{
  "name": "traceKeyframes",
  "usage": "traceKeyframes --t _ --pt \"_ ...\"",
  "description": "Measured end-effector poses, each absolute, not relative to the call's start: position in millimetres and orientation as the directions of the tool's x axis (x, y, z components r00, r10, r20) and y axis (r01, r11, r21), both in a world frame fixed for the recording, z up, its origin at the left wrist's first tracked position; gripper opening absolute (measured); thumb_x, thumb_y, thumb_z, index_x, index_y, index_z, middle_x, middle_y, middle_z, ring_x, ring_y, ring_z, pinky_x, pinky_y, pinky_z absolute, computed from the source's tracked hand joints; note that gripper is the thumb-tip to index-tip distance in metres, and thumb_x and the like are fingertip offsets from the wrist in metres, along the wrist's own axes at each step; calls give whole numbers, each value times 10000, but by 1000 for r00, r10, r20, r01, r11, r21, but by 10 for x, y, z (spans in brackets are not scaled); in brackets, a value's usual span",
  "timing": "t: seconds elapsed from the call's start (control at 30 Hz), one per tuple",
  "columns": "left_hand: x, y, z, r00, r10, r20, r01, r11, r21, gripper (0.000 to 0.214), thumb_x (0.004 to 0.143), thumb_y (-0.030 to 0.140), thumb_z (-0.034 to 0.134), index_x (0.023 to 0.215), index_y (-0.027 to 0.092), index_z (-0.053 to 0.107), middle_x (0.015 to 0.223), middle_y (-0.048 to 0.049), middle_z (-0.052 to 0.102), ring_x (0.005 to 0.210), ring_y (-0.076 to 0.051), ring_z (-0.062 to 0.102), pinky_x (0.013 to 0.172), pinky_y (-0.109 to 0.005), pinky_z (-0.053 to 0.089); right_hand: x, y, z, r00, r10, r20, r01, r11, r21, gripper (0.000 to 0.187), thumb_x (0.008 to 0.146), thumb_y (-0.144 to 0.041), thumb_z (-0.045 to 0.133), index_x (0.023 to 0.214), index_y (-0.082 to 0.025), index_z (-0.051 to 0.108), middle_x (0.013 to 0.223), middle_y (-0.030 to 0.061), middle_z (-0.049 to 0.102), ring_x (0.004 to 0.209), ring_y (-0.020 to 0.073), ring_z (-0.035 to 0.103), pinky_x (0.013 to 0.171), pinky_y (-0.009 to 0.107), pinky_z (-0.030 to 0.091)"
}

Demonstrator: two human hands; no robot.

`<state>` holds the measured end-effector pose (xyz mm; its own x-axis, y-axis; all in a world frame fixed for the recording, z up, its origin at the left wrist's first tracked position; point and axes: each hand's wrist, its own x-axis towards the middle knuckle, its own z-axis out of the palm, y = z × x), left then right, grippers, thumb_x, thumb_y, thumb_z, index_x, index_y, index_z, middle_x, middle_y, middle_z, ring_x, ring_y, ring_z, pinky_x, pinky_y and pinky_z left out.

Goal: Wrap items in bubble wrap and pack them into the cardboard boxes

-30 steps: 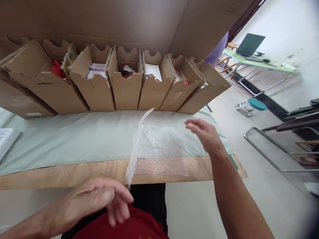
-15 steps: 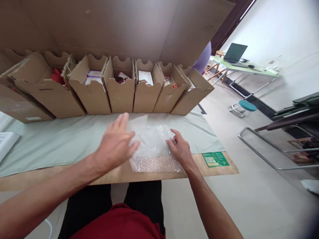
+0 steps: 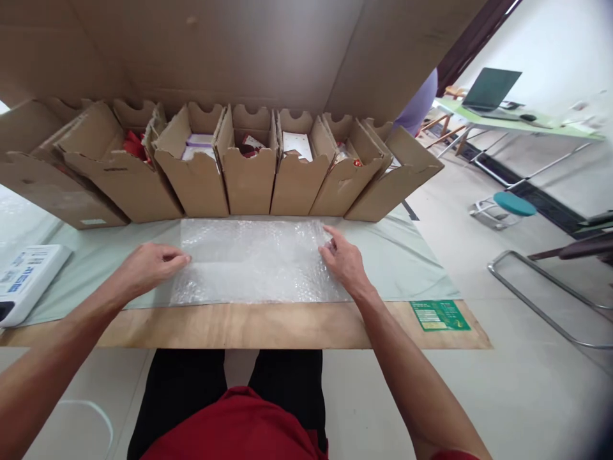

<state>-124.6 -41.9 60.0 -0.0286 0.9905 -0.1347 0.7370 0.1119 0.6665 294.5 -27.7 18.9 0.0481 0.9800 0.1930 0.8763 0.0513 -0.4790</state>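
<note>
Closest in, the person's red top (image 3: 234,428) and black trousers (image 3: 292,383) sit below the bare wooden edge (image 3: 230,326) of a table, with a green printed label (image 3: 440,315) at its right end. Just beyond, on a pale green cloth (image 3: 393,255), a clear bubble wrap sheet (image 3: 253,268) lies spread flat between the two hands, its near edge by the wood. The left hand (image 3: 156,262) pinches the sheet's left edge between thumb and forefinger; the right hand (image 3: 343,259) touches the right edge with fingers curled and forefinger reaching toward the far corner, though whether it grips cannot be told. A white object with blue print (image 3: 33,271) rests at far left. Behind the sheet stands a row of open cardboard boxes (image 3: 251,185), some holding red, purple-edged or white items, backed by a large cardboard panel (image 3: 215,57). Off to the right are a teal stool (image 3: 514,203) and, farther away, a green-topped table (image 3: 550,124) bearing an open laptop (image 3: 493,89).
</note>
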Motion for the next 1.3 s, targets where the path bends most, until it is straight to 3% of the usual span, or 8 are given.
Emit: traceKeyframes --t 0.17,0.3,0.4,0.57,0.7,0.87,1.03,1.3 --pt "-1161 -359 570 113 990 81 955 -131 266 456 839 444 586 1126 136 761 1421 -235 599 1348 -483 503 1094 -617 418 3153 -381 249 65 975 212 956 1 -294 536 856 -283 633 1381 -180 616 1249 159 699 1043 348 669 926 492 485" --pt "-595 -356 538 331 919 215 863 -387 325 547 917 406 514 1369 119 627 1628 -223 399 1513 -429 343 1217 -609 284 2762 -343 417 -117 934 337 938 215 -272 524 913 -275 591 1427 -178 572 1505 161 548 1365 372 507 1096 565 405" --pt "-78 -295 338 509 843 171 713 -525 465 698 954 445 509 1564 122 410 1699 -193 272 1585 -367 220 1271 -552 199 2199 -183 346 -324 912 250 871 391 -298 589 929 -241 574 1509 -174 495 1596 144 454 1455 325 424 1166 522 373" --pt "-172 -236 -64 564 825 45 744 -531 407 762 959 541 476 1564 84 402 1680 -226 288 1593 -362 193 1293 -538 69 2069 -98 59 -383 921 70 899 389 -202 549 1022 -358 529 1510 -108 493 1610 191 425 1491 340 381 1191 513 341" --pt "-885 -420 -108 405 914 -4 885 -391 252 833 968 611 396 1574 40 373 1687 -261 239 1588 -416 174 1268 -601 147 2813 -351 -79 -238 967 92 964 247 -99 534 1053 -407 468 1521 -151 484 1620 167 421 1494 339 382 1182 522 344" --pt "-1248 -655 52 244 966 87 968 -249 42 735 1025 549 308 1501 9 458 1612 -309 372 1544 -474 261 1212 -672 228 3396 -735 -37 -49 975 217 998 58 -34 480 1065 -416 391 1388 -122 589 1526 210 524 1441 372 444 1104 556 407" --pt "-665 -393 219 390 896 214 901 -419 114 639 1046 517 369 1557 137 417 1694 -191 287 1591 -359 205 1275 -554 211 2771 -557 179 -254 926 281 948 296 -117 484 1067 -435 442 1463 -176 544 1600 154 451 1488 322 390 1149 484 378" --pt "-526 -36 -9 490 871 -39 869 -485 99 669 1032 558 361 1596 200 391 1698 -149 288 1588 -376 207 1243 -656 154 2166 -175 52 -391 915 103 897 404 -177 488 1037 -354 558 1480 -148 549 1585 168 470 1481 319 405 1186 485 349"
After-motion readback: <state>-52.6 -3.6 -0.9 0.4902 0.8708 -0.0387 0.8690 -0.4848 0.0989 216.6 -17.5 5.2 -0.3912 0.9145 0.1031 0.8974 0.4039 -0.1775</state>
